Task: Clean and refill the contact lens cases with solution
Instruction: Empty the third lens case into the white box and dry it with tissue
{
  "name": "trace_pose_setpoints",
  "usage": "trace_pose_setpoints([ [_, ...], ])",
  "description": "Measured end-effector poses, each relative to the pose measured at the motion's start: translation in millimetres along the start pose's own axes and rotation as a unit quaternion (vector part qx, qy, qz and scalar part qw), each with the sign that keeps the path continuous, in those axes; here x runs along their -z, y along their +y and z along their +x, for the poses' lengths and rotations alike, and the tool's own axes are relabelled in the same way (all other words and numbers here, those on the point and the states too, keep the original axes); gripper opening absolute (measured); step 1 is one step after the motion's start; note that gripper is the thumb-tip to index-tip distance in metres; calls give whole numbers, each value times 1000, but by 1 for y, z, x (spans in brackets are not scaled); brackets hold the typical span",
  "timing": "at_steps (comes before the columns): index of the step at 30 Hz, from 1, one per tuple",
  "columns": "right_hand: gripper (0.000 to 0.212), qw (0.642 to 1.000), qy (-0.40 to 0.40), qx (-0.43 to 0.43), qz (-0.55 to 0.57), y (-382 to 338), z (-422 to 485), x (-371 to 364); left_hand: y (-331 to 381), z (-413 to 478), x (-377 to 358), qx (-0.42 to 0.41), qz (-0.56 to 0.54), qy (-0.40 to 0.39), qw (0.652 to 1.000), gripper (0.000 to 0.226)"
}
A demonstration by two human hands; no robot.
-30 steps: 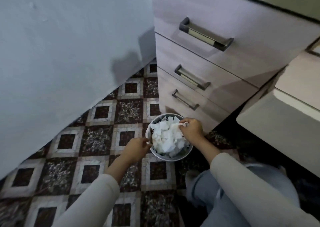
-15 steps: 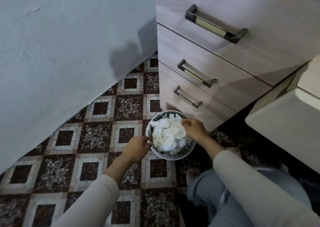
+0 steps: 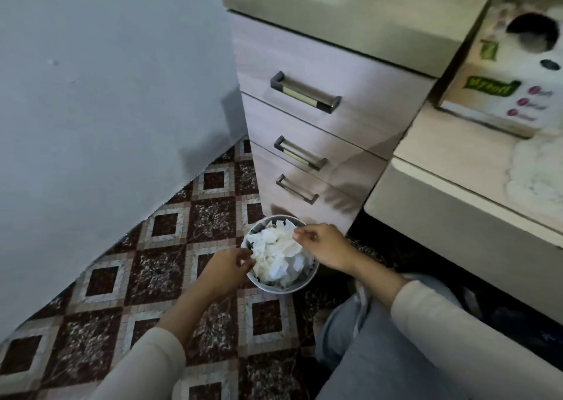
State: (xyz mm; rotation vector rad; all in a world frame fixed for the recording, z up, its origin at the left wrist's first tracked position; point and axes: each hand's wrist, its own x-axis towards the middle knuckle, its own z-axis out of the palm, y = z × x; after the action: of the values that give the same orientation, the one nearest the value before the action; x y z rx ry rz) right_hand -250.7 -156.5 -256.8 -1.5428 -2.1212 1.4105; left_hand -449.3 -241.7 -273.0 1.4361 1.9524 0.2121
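Waste bin (image 3: 275, 290), small, round and grey, stands on the patterned tile floor (image 3: 170, 247) in the near middle of the view. It is just in front of the lowest drawer of a pale drawer unit (image 3: 350, 73). Whether it touches the unit cannot be told. The bin is filled to the rim with crumpled white tissues (image 3: 274, 259).

Left hand (image 3: 227, 270): at the bin's left rim, fingers (image 3: 247, 258) curled against the rim and the edge of the tissue heap. Whether they grip the rim, the tissue or neither cannot be told.

Right hand (image 3: 327, 247): over the bin's right side, with thumb and forefinger brought together on the upper corner of one tissue, pinching it. The other fingers are loosely curled.

Both forearms wear cream sleeves (image 3: 146, 366). A knee in grey-blue trousers (image 3: 380, 354) lies near right of the bin.

Surroundings: a plain blue-grey wall (image 3: 106, 95) fills the left. The drawer unit shows three drawers, each with a metal bar handle (image 3: 304, 92). To the right, a light surface (image 3: 451, 156) carries a cardboard box (image 3: 493, 95) with a green label and a round opening in its top. Just to the near side of the box lies a white cloth (image 3: 536, 174).
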Motion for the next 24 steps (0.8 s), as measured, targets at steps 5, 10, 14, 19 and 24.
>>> trace_pose_setpoints([
  [5, 38, 997, 11, 53, -62, -22, -50, 34, 52, -24, 23, -66, 5, 43, 997, 33],
  [10, 36, 982, 56, 122, -131, -46, -119, 88, 123, -45, 43, -170, 0, 72, 983, 30],
  [14, 35, 967, 131, 152, -157, -52, -168, 135, 186, -56, 50, -249, -27, 96, 963, 30],
  [19, 34, 948, 231, 147, -160, -37, -217, 194, 264, -67, 44, -347, -42, 100, 932, 25],
  [24, 35, 934, 318, 75, -147, 1, -260, 243, 325, -66, 21, -399, -38, 88, 912, 25],
])
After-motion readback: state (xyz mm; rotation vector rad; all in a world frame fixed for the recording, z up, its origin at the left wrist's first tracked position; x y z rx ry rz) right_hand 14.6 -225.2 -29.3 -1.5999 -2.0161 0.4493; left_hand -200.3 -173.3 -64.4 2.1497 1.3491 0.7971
